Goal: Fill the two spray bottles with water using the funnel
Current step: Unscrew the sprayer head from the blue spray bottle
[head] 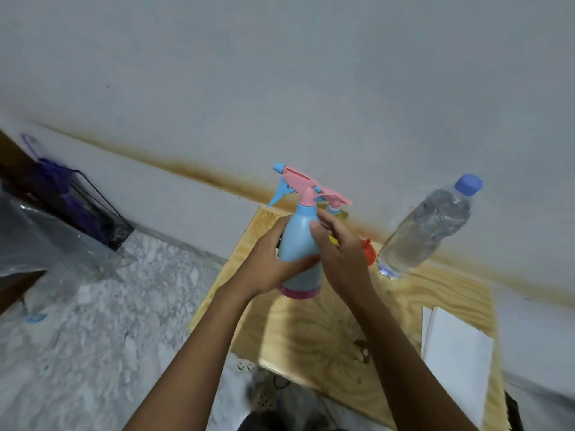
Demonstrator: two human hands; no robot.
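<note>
1. Fingers (281, 234) of left hand (267, 265) and right hand (342, 256): both wrapped round blue spray bottle (300, 234), upright over counter (326, 321).
2. Handling: likely light, stiff plastic, smooth; grip body, twist pink head (306, 185) at the neck.

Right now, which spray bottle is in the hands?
The blue spray bottle with the pink base, held by the left hand and right hand. The yellow spray bottle is behind it, mostly hidden.
</note>
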